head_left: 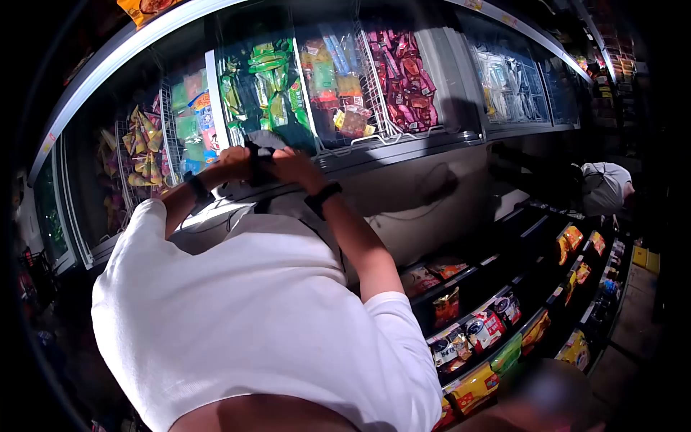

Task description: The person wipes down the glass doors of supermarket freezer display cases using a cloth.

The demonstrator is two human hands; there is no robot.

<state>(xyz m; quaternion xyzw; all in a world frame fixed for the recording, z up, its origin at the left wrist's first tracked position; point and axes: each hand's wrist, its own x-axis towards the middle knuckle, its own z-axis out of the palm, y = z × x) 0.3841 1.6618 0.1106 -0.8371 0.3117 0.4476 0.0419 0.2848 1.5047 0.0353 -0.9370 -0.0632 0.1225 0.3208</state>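
My left hand [235, 164] and my right hand [291, 167] are close together in front of my body, at the near edge of a glass-topped freezer [403, 147]. The fingers of both are closed around a small dark object [259, 163], whose kind is too shadowed to make out. Something grey lies just beyond it, partly hidden. A black band circles each wrist. Under the freezer glass, past my hands, lie green-wrapped packs [272, 79], with dark pink packs [403, 79] farther right.
Cone-shaped packs [144, 144] fill a wire basket at the left. Low shelves with bagged snacks [484, 327] run along the right. A person in a light top [604, 189] is bent over at the far right. Another person's blurred head [551, 392] is at bottom right.
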